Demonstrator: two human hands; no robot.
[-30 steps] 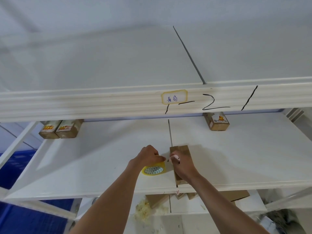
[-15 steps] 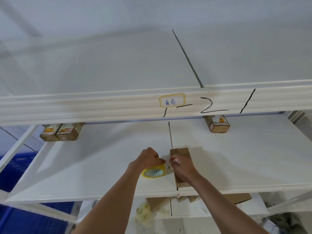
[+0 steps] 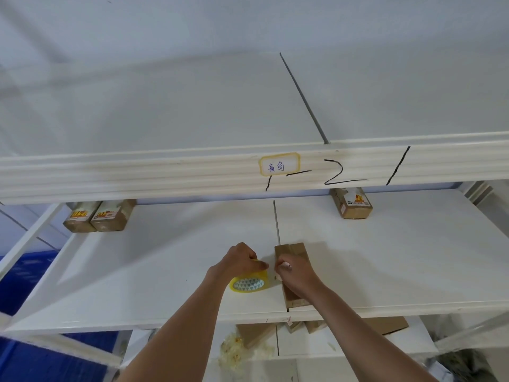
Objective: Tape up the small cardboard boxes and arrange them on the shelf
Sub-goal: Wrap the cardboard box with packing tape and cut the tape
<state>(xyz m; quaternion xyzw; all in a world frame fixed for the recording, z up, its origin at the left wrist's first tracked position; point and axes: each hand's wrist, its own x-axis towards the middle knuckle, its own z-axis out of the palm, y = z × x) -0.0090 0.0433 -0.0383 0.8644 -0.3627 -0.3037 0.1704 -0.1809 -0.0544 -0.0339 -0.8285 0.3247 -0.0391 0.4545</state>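
Observation:
A small brown cardboard box [image 3: 293, 249] lies lengthwise on the white middle shelf [image 3: 165, 271], near its front edge. My right hand [image 3: 296, 274] rests on the box's left side, fingers curled, pinching at the box edge close to the tape. My left hand [image 3: 239, 261] grips a yellow tape roll [image 3: 249, 283] just left of the box, fingertips nearly meeting the right hand's. The near half of the box is hidden under my right hand.
Two taped boxes [image 3: 95, 216] stand at the shelf's back left, another [image 3: 351, 204] at the back right. The upper shelf's beam [image 3: 165, 175] carries a yellow label and black marks. Below lie more cardboard boxes [image 3: 256, 333] and crumpled tape scraps [image 3: 234, 351].
The tape roll and my left hand have drawn slightly closer to the box; the right hand stays on the box. The camera has tipped a little.

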